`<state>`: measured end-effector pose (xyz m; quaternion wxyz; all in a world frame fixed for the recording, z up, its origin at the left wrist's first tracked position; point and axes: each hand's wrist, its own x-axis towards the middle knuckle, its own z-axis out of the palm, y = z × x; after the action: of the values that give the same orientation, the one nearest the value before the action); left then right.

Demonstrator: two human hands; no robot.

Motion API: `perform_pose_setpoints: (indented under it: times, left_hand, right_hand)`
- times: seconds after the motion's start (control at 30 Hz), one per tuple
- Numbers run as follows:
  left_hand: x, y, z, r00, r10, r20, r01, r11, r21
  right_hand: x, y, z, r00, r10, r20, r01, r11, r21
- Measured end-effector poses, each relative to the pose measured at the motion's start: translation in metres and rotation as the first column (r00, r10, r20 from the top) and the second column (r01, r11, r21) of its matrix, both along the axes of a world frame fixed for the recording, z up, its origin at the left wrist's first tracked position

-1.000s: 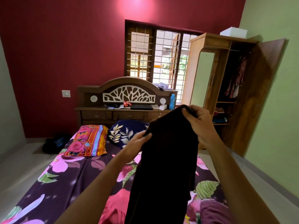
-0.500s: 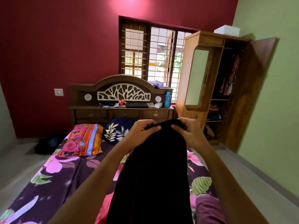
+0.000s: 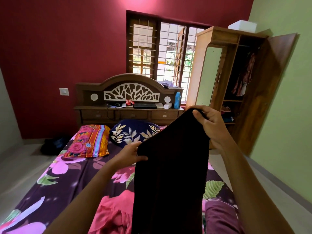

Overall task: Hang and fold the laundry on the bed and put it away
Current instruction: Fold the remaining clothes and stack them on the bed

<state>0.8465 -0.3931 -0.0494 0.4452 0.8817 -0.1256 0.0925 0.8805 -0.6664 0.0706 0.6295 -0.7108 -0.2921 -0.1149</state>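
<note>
Bed [image 3: 67, 174] with floral sheet fills the lower frame, open wardrobe [image 3: 236, 81] at right beyond it. Dark garment [image 3: 170, 174] hangs above the bed, top edge slanting between both hands. Right hand [image 3: 211, 125] grip pinches the high corner, left hand [image 3: 130, 154] grip curls on the lower edge. Pink garment [image 3: 114, 213] lies underneath. Risk: uneven hold lets a corner slip, cloth drops on the pile, fold goes crooked.
</note>
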Motion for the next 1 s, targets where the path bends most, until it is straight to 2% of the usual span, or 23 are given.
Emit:
perform_pose_setpoints:
  times: [0.1,0.17,0.2,0.23,0.3,0.37,0.43,0.5,0.57,0.67,0.73,0.77,0.8,0.87,0.93,1.0]
  left_hand:
    - [0.003,0.001,-0.002,0.996,0.055,-0.071,-0.072,0.965,-0.252]
    - [0.005,0.006,0.005,0.987,0.135,-0.082,-0.157,0.909,-0.385]
    - [0.005,0.010,0.011,0.977,0.204,-0.065,-0.214,0.907,-0.363]
    - [0.006,0.014,0.018,0.960,0.281,-0.022,-0.276,0.922,-0.271]
    - [0.009,0.019,0.029,0.922,0.375,0.093,-0.376,0.926,-0.006]
    - [0.011,0.017,0.032,0.889,0.428,0.164,-0.445,0.892,0.084]
    - [0.011,0.011,0.033,0.837,0.508,0.206,-0.521,0.853,0.013]
    - [0.012,0.000,0.041,0.805,0.558,0.203,-0.547,0.830,-0.108]
    - [0.010,-0.014,0.056,0.827,0.525,0.199,-0.496,0.849,-0.182]
    - [0.006,-0.036,0.086,0.876,0.459,0.150,-0.359,0.828,-0.431]
    - [0.003,-0.045,0.109,0.900,0.403,0.167,-0.249,0.789,-0.562]
    - [0.002,-0.048,0.120,0.891,0.395,0.223,-0.243,0.830,-0.502]
    - [0.001,-0.049,0.128,0.866,0.412,0.283,-0.293,0.878,-0.379]
    - [0.002,-0.046,0.137,0.781,0.481,0.398,-0.449,0.876,-0.176]
    - [0.002,-0.040,0.137,0.710,0.541,0.450,-0.544,0.828,-0.139]
    - [-0.003,-0.035,0.133,0.666,0.554,0.500,-0.553,0.816,-0.167]
  right_hand:
    - [0.002,-0.008,-0.006,0.996,-0.005,0.089,0.014,0.995,-0.098]
    - [0.003,-0.018,-0.012,0.997,0.001,0.078,0.010,0.990,-0.142]
    - [0.004,-0.023,-0.015,0.999,0.020,0.048,-0.013,0.989,-0.150]
    - [0.004,-0.028,-0.019,0.999,0.042,0.025,-0.037,0.987,-0.159]
    - [0.004,-0.036,-0.023,0.998,0.068,0.015,-0.065,0.981,-0.181]
    - [0.006,-0.039,-0.023,0.999,0.045,0.002,-0.043,0.971,-0.233]
    - [0.011,-0.040,-0.023,0.999,-0.035,-0.014,0.027,0.930,-0.367]
    - [0.016,-0.039,-0.025,0.979,-0.201,0.035,0.187,0.816,-0.548]
    - [0.020,-0.033,-0.027,0.915,-0.388,0.114,0.377,0.718,-0.585]
    - [0.021,-0.018,-0.023,0.790,-0.588,0.171,0.591,0.659,-0.464]
    - [0.022,-0.007,-0.014,0.752,-0.654,0.075,0.645,0.709,-0.283]
    - [0.024,-0.003,-0.008,0.745,-0.667,0.026,0.660,0.730,-0.175]
    - [0.024,0.001,-0.003,0.739,-0.673,0.011,0.672,0.736,-0.079]
    - [0.020,0.004,0.005,0.743,-0.669,0.030,0.666,0.743,0.065]
    - [0.017,0.005,0.006,0.781,-0.623,0.045,0.614,0.779,0.126]
    - [0.012,-0.001,0.005,0.843,-0.535,0.062,0.521,0.839,0.158]
